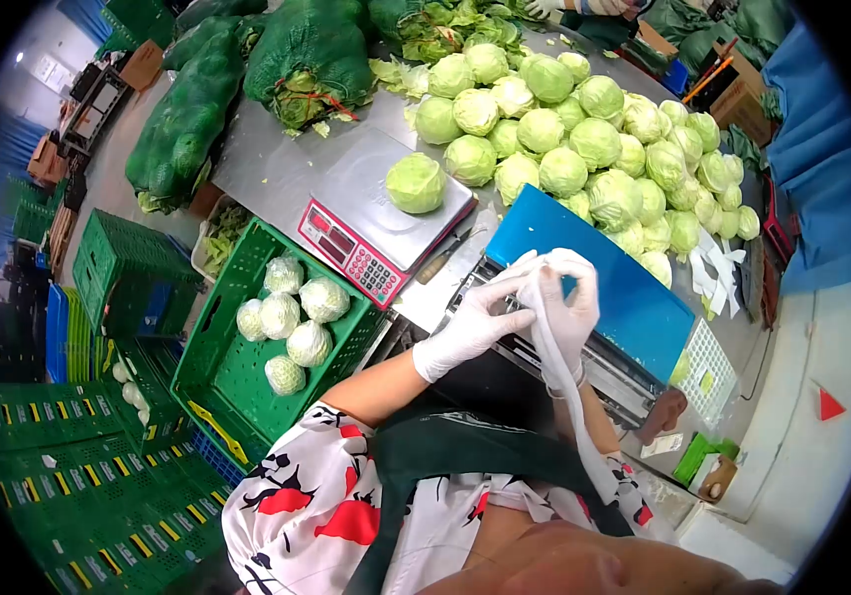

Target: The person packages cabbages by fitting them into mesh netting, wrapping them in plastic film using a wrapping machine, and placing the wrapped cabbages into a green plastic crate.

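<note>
My left hand [475, 322] and my right hand [569, 302], both in thin white gloves, meet in front of my chest. Between their fingers is one end of a long white strip of thin, soft material [556, 367]; I cannot tell whether it is netting or film. The rest of it hangs down past my right wrist toward my apron. Just beyond my hands lies a blue-topped machine [624, 288] with a metal frame. A single cabbage [416, 183] sits on the digital scale [351, 248], to the left of the machine.
A large pile of cabbages [564, 129] covers the far metal table. On my left, a green crate [207, 347] holds several white-wrapped cabbages [308, 343]. Full green mesh sacks [308, 59] stand at the back. A co-worker's gloved hand [543, 8] shows at the top.
</note>
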`<state>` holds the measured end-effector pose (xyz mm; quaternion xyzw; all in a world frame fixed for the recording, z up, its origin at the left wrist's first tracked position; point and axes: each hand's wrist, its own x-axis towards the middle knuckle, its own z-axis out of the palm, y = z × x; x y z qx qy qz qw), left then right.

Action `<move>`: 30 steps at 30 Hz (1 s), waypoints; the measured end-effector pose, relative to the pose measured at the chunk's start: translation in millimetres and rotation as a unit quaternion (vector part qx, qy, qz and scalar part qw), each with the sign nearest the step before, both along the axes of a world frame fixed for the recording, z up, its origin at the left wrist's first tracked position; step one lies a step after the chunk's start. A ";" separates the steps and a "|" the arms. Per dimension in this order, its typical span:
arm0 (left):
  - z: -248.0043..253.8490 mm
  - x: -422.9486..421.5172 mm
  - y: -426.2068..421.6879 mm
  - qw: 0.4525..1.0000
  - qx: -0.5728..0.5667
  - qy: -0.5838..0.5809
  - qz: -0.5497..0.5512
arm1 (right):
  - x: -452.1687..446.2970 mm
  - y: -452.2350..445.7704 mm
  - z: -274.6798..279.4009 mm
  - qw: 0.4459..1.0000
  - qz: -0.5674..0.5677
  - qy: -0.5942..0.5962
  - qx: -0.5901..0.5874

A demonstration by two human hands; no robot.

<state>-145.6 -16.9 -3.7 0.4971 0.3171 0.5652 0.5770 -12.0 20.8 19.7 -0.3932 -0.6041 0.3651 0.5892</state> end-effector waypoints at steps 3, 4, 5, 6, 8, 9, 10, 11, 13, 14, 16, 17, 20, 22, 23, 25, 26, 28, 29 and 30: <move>8.4 -9.9 -10.1 1.000 -0.014 -0.017 -0.003 | 8.5 7.9 4.1 0.921 0.103 0.281 -0.249; 20.9 -12.9 -13.5 0.996 -0.061 -0.060 0.019 | 17.1 15.8 -0.3 0.865 0.187 0.367 -0.287; 12.9 -21.0 -10.3 0.983 -0.069 -0.168 -0.013 | 20.6 15.3 4.9 0.895 0.200 0.254 -0.309; 22.6 -30.6 -4.9 0.958 -0.072 -0.273 -0.043 | 24.1 14.7 10.1 0.914 0.216 0.129 -0.319; 21.5 -50.9 -4.7 0.927 -0.132 -0.346 -0.055 | 15.5 6.7 29.1 0.744 0.278 0.326 -0.512; 16.6 -58.7 -5.1 0.925 -0.149 -0.342 -0.077 | 17.3 6.4 20.6 0.719 0.441 0.253 -0.474; 14.5 -63.5 -6.4 0.921 -0.166 -0.337 -0.101 | 34.9 19.9 -16.5 0.763 0.552 0.044 -0.333; 25.1 -62.2 -15.5 0.926 -0.211 -0.297 -0.098 | 34.0 29.0 1.7 0.777 0.573 -0.045 -0.255; 26.9 -60.1 -29.8 0.952 -0.220 -0.195 -0.090 | 19.3 52.0 26.2 0.806 0.565 0.013 -0.176; 18.9 -60.4 -35.5 0.971 -0.184 -0.130 -0.081 | 12.3 58.3 28.7 0.815 0.530 0.157 -0.176; 5.4 -68.0 -39.5 0.989 -0.132 -0.017 -0.057 | 16.1 57.8 22.7 0.797 0.407 0.319 -0.311; 3.9 -79.6 -35.5 0.990 -0.129 0.005 -0.049 | 11.6 59.9 0.7 0.876 0.337 0.227 -0.258; 1.1 -117.5 -21.0 0.955 -0.138 -0.261 -0.024 | -5.7 63.9 -13.0 0.859 0.307 0.176 -0.369; 8.5 -130.1 -17.4 0.940 -0.110 -0.322 0.001 | -14.3 89.1 -25.0 0.794 0.461 0.094 -0.385; 9.1 -133.9 -17.9 0.940 -0.143 -0.307 0.028 | -26.8 96.4 -27.2 0.848 0.414 -0.037 -0.330; -27.7 -152.6 -2.9 0.980 -0.157 -0.016 0.118 | -50.8 118.9 -59.3 0.920 0.225 -0.266 -0.179; -52.9 -162.5 9.7 0.966 -0.157 0.132 0.158 | -64.5 132.9 -79.3 0.942 0.111 -0.305 -0.092; -93.5 -179.5 45.2 0.913 -0.164 0.125 0.352 | -95.3 150.0 -93.5 0.953 0.048 -0.254 -0.156; -99.6 -185.7 63.8 0.889 -0.175 0.148 0.396 | -110.9 167.6 -123.4 0.952 0.039 -0.263 -0.149; -103.7 -190.2 81.2 0.862 -0.185 0.170 0.440 | -124.7 182.7 -148.2 0.951 0.031 -0.272 -0.141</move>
